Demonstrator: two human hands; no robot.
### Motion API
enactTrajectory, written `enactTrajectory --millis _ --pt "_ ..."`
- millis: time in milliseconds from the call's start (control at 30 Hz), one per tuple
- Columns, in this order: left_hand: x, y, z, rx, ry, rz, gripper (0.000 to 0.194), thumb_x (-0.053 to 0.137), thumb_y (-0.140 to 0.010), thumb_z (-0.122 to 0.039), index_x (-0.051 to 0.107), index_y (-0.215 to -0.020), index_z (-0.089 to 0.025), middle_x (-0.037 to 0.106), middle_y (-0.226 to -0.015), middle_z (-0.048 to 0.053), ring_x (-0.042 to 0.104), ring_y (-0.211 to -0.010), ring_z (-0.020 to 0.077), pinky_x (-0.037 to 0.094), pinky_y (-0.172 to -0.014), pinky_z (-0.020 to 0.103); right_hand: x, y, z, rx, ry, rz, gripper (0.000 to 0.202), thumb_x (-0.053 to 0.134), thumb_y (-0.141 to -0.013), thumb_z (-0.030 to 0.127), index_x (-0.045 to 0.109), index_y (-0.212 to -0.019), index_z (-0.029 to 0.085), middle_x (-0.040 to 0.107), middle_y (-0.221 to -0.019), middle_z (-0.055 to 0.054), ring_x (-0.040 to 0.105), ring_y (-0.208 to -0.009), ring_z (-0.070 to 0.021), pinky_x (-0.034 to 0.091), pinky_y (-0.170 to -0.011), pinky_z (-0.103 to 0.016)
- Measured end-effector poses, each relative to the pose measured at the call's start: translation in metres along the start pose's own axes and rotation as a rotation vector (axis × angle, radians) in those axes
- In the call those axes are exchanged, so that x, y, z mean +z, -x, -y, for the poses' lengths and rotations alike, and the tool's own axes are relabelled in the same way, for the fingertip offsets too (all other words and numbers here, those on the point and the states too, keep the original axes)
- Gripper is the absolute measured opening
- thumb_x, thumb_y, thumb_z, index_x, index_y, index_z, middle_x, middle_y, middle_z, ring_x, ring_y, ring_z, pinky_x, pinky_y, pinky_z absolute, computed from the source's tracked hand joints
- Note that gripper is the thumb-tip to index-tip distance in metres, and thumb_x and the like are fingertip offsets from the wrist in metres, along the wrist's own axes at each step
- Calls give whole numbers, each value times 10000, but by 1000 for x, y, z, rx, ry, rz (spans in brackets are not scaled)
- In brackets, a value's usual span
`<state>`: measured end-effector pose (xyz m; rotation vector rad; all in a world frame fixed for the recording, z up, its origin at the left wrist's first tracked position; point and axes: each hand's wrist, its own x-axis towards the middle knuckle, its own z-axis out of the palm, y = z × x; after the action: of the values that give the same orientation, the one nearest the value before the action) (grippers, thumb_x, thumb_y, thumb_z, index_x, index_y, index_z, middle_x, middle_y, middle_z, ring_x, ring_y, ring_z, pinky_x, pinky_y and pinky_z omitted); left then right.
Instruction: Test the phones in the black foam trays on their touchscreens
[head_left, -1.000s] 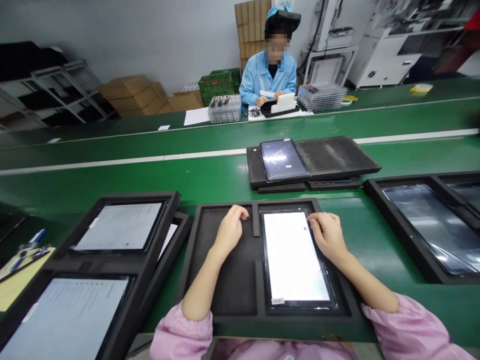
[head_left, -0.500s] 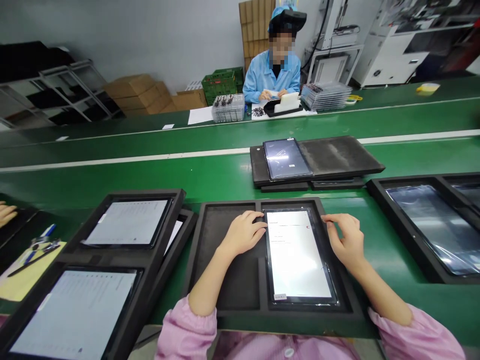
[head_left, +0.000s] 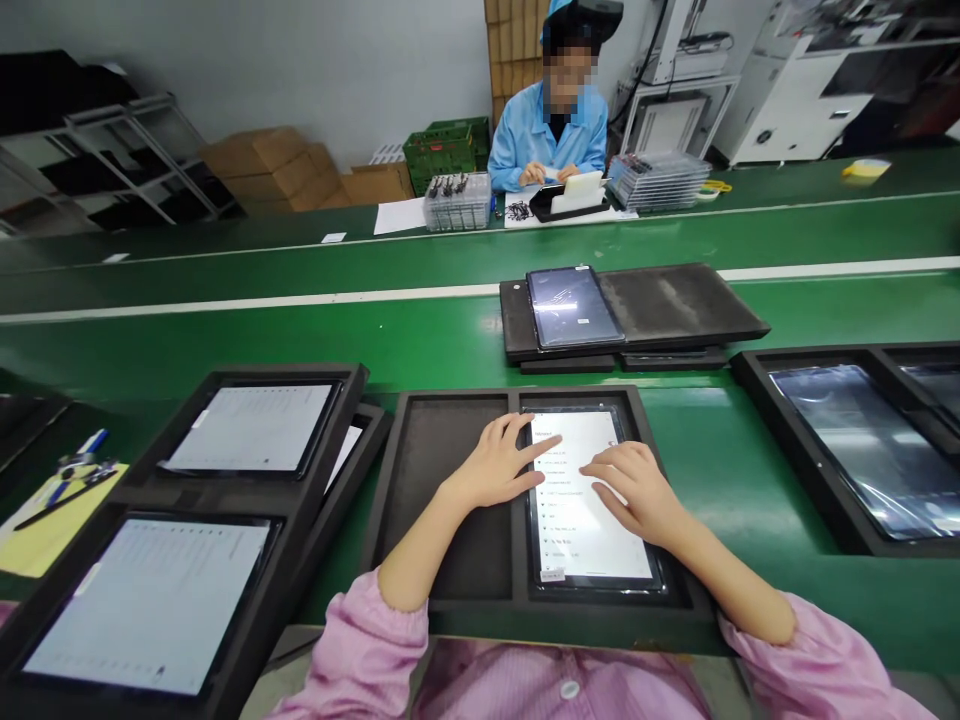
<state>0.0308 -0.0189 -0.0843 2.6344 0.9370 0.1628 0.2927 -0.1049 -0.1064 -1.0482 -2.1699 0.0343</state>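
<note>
Nearest you: two pink cloth sleeves, gathered on your forearms. Past them, a black rectangular foam tray with two bays lies under and to the left of your fingers. Its right bay holds a flat, black-bordered rectangular tablet, white screen lit with lines of text.

Tablet's long axis runs away from your body, far end leaning slightly left. Most of the screen lies on your side of the fingertips; the short far edge is just beyond them.

Right hand: over the right long edge, fingers slightly bent and loosely apart, pinching nothing; foremost tip about at the screen's centre line. Left hand: over the left long edge, fingers spread, holding nothing; index tip slightly short of that line. Contact with the glass: cannot tell for either hand.

Beyond the fingertips, well apart: a glossy dark-screened tablet on a black foam slab.
</note>
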Motion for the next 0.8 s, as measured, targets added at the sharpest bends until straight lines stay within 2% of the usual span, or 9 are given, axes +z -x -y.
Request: enactTrajectory --millis 67,133,267,433,533,700,800 --pt "5 -1 1 -28 17 -27 638 491 -1027 -514 330 -1607 -300 306 -1602 171 286 -1471 383 276 -1209 630 1 2 1 -66 1 102 232 418 -1063 238 627 -1161 221 677 -1030 -86 600 -957 -237 373 -929 -444" --pt "6 -2 2 -61 26 -53 693 402 -1042 -572 252 -1631 -240 329 -1592 194 316 -1467 368 260 -1217 622 1 2 1 -118 -8 170 296 387 -1089 317 639 -1194 203 661 -1096 -112 579 -1020 -253 353 -949 -457" --pt "0 -2 2 -95 0 -67 692 275 -1055 -606 245 -1624 -214 411 -1561 178 374 -1445 338 259 -1218 594 -2 0 0 -189 -33 262 472 297 -1112 463 685 -1217 216 607 -1214 -145 532 -1104 -286 329 -964 -484" --pt "-2 -2 -3 -120 -25 -67 666 293 -1060 -584 289 -1603 -198 435 -1566 170 391 -1441 324 272 -1210 568 -1 -2 2 -234 -23 299 568 239 -1104 544 733 -1177 271 585 -1262 -140 502 -1139 -306 306 -991 -514" --pt "-1 -3 -6 -127 -28 -78 650 348 -1061 -549 287 -1601 -194 422 -1594 152 378 -1448 311 266 -1217 550 -3 0 0 -210 -5 236 536 264 -1104 524 731 -1167 270 594 -1282 -128 511 -1157 -313 284 -1025 -539" --pt "6 -16 -6 -206 -37 -119 553 427 -1058 -457 399 -1550 -204 488 -1569 96 439 -1342 308 384 -1121 498 -9 3 -7 -62 -76 -54 527 237 -1096 497 679 -1118 212 622 -1185 -118 571 -1056 -287 333 -991 -505" --pt "10 -34 -3 -292 -24 -165 476 419 -1064 -411 512 -1470 -179 584 -1464 100 493 -1211 307 453 -1020 470 -8 2 -5 -33 -91 -22 527 227 -1103 495 663 -1080 200 631 -1139 -112 581 -1022 -277 331 -973 -495"
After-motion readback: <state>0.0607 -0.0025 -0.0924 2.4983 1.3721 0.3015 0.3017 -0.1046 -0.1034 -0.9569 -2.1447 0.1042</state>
